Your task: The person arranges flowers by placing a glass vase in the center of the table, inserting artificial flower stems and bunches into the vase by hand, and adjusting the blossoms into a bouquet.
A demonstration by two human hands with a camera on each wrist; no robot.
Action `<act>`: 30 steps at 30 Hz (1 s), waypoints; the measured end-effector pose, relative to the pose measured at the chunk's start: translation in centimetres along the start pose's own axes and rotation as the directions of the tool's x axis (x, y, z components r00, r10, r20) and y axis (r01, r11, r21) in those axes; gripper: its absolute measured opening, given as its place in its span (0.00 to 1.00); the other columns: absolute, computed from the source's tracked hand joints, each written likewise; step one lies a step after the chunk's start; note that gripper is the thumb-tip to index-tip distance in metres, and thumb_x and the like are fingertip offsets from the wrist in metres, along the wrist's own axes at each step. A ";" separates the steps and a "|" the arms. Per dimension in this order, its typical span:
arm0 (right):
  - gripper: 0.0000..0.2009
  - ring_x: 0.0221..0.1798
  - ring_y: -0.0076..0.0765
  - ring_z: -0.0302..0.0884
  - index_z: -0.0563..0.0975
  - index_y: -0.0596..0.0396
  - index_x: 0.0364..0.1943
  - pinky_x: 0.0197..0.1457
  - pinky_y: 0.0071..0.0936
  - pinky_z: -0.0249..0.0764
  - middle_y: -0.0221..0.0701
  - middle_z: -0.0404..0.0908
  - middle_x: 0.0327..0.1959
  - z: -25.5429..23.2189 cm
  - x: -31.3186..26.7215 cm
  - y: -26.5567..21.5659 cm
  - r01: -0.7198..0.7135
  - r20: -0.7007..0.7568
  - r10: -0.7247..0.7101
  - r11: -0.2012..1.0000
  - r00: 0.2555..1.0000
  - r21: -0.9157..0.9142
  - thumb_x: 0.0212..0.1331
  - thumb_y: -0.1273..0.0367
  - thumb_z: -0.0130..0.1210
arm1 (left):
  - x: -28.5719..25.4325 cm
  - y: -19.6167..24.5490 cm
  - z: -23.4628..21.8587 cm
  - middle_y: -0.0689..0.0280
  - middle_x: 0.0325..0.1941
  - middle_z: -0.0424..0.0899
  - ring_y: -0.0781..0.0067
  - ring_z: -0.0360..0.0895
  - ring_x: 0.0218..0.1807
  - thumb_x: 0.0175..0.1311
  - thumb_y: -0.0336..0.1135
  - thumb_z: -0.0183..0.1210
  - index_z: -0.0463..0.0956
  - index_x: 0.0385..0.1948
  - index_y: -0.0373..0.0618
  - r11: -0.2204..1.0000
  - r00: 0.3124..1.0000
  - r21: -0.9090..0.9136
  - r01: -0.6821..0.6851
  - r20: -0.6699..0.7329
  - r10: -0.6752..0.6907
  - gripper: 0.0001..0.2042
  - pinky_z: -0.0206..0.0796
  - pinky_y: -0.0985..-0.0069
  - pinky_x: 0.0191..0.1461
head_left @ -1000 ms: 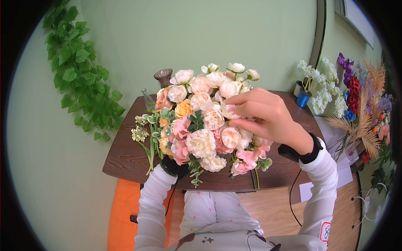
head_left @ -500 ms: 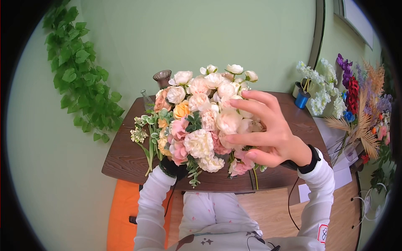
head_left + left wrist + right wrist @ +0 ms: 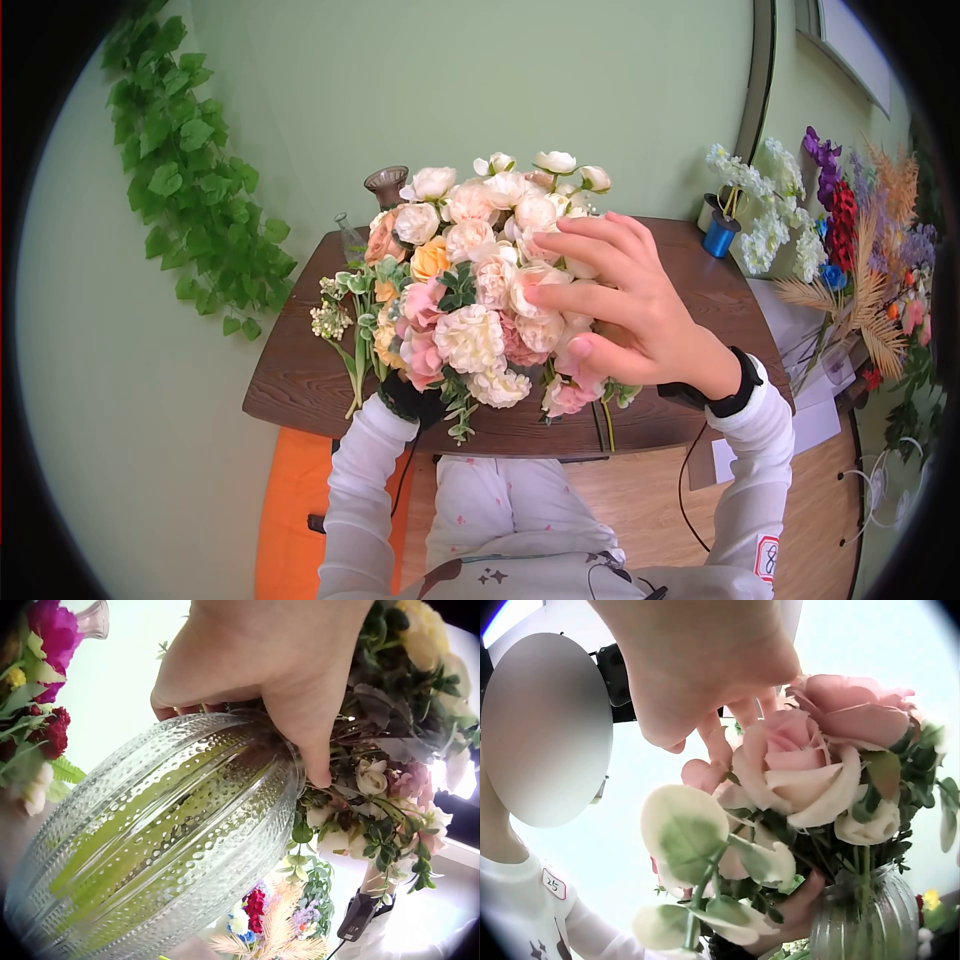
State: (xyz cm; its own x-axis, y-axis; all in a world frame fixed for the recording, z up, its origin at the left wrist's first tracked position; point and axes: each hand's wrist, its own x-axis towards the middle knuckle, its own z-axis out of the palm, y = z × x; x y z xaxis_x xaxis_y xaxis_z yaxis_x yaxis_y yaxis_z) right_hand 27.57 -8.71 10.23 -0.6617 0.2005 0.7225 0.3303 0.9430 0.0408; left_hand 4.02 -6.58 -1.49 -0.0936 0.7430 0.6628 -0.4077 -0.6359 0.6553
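A full bouquet of cream, peach and pink artificial flowers (image 3: pixel 472 338) stands in a ribbed, dimpled clear glass vase (image 3: pixel 161 840). In the left wrist view my left hand (image 3: pixel 262 667) grips the vase at its neck, thumb over the rim beside the stems. That hand is mostly hidden under the blooms in the head view. My right hand (image 3: pixel 640 315) lies over the right side of the bouquet, fingers spread and fingertips at a pale rose (image 3: pixel 530 285). From the right wrist, a pink-edged cream rose (image 3: pixel 799 769) shows just below this hand.
Loose stems with small white buds (image 3: pixel 330 320) lie on the dark wooden table (image 3: pixel 290 385) at left. Behind the bouquet stand a brown glass vase (image 3: pixel 386 184) and a small clear bottle (image 3: pixel 350 236). A blue pot (image 3: pixel 720 235) and several colourful sprays (image 3: pixel 845 220) are at right.
The right hand's fingers, earlier pinched together at a pale flower, have spread and come lower over the bouquet's right side. The bouquet has shifted slightly left in the head view.
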 end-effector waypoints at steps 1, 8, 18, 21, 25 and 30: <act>0.15 0.57 0.45 0.63 0.78 0.46 0.42 0.59 0.47 0.52 0.34 0.73 0.50 0.0 -0.1 0.1 0.004 0.018 -0.004 1.000 1.000 -0.015 0.49 0.62 0.53 | 0.0 -0.2 -0.4 0.58 0.46 0.72 0.65 0.72 0.49 0.48 0.41 0.53 0.63 0.42 0.42 1.000 1.000 0.025 0.001 0.008 -0.001 0.20 0.67 0.67 0.54; 0.14 0.57 0.44 0.64 0.78 0.49 0.41 0.61 0.45 0.52 0.35 0.73 0.50 -0.1 -0.1 1.3 0.022 -0.020 -0.021 0.996 1.000 0.085 0.52 0.63 0.50 | -0.4 -2.6 -2.2 0.58 0.47 0.72 0.64 0.74 0.47 0.44 0.48 0.57 0.63 0.42 0.40 0.987 0.995 0.132 -0.092 0.048 0.087 0.26 0.69 0.66 0.52; 0.19 0.63 0.41 0.58 0.69 0.58 0.54 0.65 0.33 0.52 0.42 0.64 0.59 0.1 2.3 6.5 -0.328 -0.182 0.392 0.895 0.902 0.303 0.65 0.62 0.37 | -0.2 -2.5 -1.4 0.58 0.47 0.73 0.62 0.74 0.50 0.41 0.41 0.62 0.65 0.48 0.43 0.988 0.988 -0.143 0.056 0.153 -0.034 0.28 0.69 0.65 0.53; 0.21 0.66 0.38 0.55 0.66 0.61 0.56 0.68 0.30 0.47 0.38 0.62 0.62 0.3 3.2 7.1 -0.428 0.071 0.440 0.806 0.895 0.409 0.66 0.63 0.32 | 0.2 -3.2 -1.5 0.58 0.48 0.73 0.62 0.74 0.50 0.42 0.40 0.62 0.65 0.48 0.43 0.997 0.978 -0.052 0.065 0.203 -0.053 0.28 0.69 0.65 0.53; 0.22 0.66 0.39 0.55 0.66 0.59 0.57 0.68 0.31 0.47 0.38 0.62 0.62 0.9 3.3 7.1 -0.456 0.196 0.411 0.796 0.890 0.399 0.67 0.60 0.30 | 0.0 -3.7 -1.9 0.58 0.48 0.73 0.62 0.73 0.50 0.43 0.39 0.61 0.65 0.49 0.43 0.995 0.961 0.072 0.070 0.262 -0.087 0.27 0.68 0.66 0.53; 0.25 0.64 0.40 0.59 0.70 0.58 0.53 0.64 0.33 0.55 0.42 0.64 0.60 0.1 2.8 7.2 -0.385 -0.013 0.433 0.814 0.901 0.435 0.67 0.54 0.30 | 0.5 -4.8 -2.1 0.57 0.48 0.73 0.63 0.73 0.51 0.44 0.38 0.60 0.64 0.50 0.43 0.973 0.929 0.217 0.078 0.338 -0.150 0.27 0.67 0.66 0.54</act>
State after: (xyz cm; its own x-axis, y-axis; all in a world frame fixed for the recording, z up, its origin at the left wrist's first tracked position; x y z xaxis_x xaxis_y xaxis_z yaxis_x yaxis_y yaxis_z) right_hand 27.98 -1.28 12.49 -0.4448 0.5858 0.6775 0.2305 0.8058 -0.5455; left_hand 4.04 -2.77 -5.06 0.2814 0.7147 0.6403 -0.2068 -0.6064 0.7678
